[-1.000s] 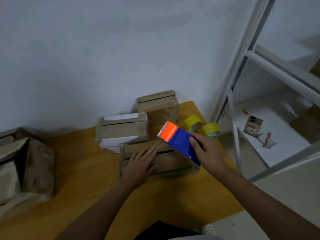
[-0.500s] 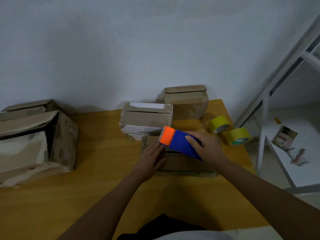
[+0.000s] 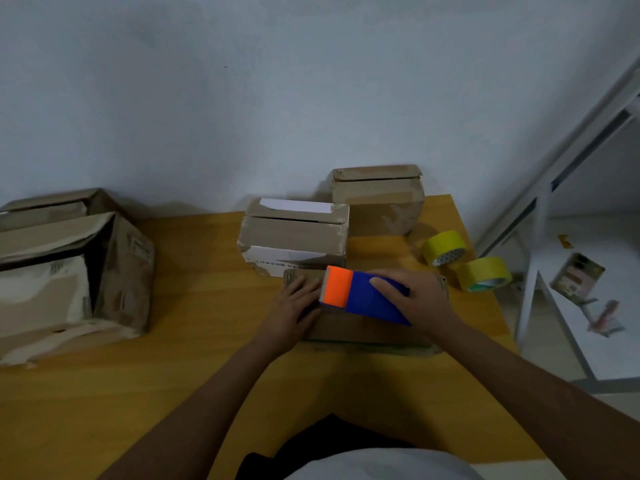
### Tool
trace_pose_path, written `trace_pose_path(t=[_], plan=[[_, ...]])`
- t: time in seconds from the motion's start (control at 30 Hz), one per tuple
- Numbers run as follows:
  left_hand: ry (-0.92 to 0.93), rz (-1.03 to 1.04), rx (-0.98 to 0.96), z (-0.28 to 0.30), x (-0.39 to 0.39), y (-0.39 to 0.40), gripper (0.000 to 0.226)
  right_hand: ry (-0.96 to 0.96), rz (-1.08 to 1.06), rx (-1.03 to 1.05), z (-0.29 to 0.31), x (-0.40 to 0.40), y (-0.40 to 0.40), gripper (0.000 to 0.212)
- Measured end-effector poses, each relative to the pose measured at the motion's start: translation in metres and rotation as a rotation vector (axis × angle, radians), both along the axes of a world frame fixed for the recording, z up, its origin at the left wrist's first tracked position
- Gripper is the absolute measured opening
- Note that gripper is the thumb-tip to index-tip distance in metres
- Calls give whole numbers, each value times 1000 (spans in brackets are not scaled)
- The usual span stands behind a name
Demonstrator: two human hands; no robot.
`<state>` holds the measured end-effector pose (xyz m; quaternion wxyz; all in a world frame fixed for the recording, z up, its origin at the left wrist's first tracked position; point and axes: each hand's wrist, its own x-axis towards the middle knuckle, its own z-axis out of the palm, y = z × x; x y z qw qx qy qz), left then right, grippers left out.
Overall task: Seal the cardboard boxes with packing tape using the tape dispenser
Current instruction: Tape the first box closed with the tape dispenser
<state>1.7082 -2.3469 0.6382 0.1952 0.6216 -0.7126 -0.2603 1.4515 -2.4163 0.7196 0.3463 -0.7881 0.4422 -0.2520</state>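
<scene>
Since the frame a second ago, the tape dispenser [image 3: 363, 294] has tipped down from a raised slant to lie nearly flat along the top of the near box [image 3: 367, 329], its orange toothed end now right beside the left hand [image 3: 294, 306], and the view has swung left so the big boxes at the far left show.

Nearest, on the wooden tabletop [image 3: 194, 386], the left hand rests flat on the left end of the near box with its fingers [image 3: 301, 284] straight, pressing the flaps down. The right hand [image 3: 420, 299] grips the blue body of the tape dispenser, fingers curled round it. I judge the step in hand to be starting a strip at the left end of this box. The next move likely calls for pressing the tape end down and then drawing the dispenser along the seam while the left hand keeps the box from sliding. No tape strip is visible, so I cannot tell if one is stuck yet.

Just behind stands a middle box [image 3: 294, 237], its lid slightly lifted with white paper showing in the gap. Farther right is a closed back box [image 3: 379, 199] against the wall. Two yellow tape rolls [image 3: 465, 259] lie near the right edge. At far left sits a large crumpled box [image 3: 69, 278] with a loose flap. Its contents are hidden.
</scene>
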Motion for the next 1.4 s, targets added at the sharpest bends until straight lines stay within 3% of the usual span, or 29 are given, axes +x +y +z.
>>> trace_pose_path(t=[0.07, 0.13, 0.2, 0.27, 0.47, 0.6, 0.67, 0.8, 0.97, 1.17, 1.3, 1.4], plan=[[245, 175, 96, 23, -3, -4, 33, 2, -11, 19, 0, 1, -1, 42], [617, 392, 272, 44, -8, -8, 26, 8, -22, 25, -1, 1, -2, 44], [918, 474, 499, 56, -12, -13, 30, 16, -17, 27, -2, 2, -4, 44], [1067, 536, 650, 57, -16, -18, 41, 15, -11, 26, -2, 4, -6, 43], [1063, 636, 687, 47, -17, -21, 34, 8, -24, 37, -1, 2, -7, 32], [1168, 650, 974, 55, -23, -20, 44, -5, -26, 31, 2, 0, -8, 28], [1217, 625, 1026, 56, -31, -18, 48, -28, -36, 52, 2, -3, -6, 29], [1479, 771, 902, 55, -47, -21, 35, -43, -39, 73, 3, -5, -3, 33], [1397, 788, 720, 55, -47, -26, 8, -35, -52, 76, 5, -6, -2, 35], [1489, 757, 571, 56, -33, -28, 36, -21, -48, 94, 5, -6, -2, 40], [1565, 807, 537, 61, -23, -22, 24, 18, -42, 73, 6, -5, -3, 40], [1491, 798, 479, 58, -16, -13, 13, 63, -40, 62, 6, 0, -4, 43]])
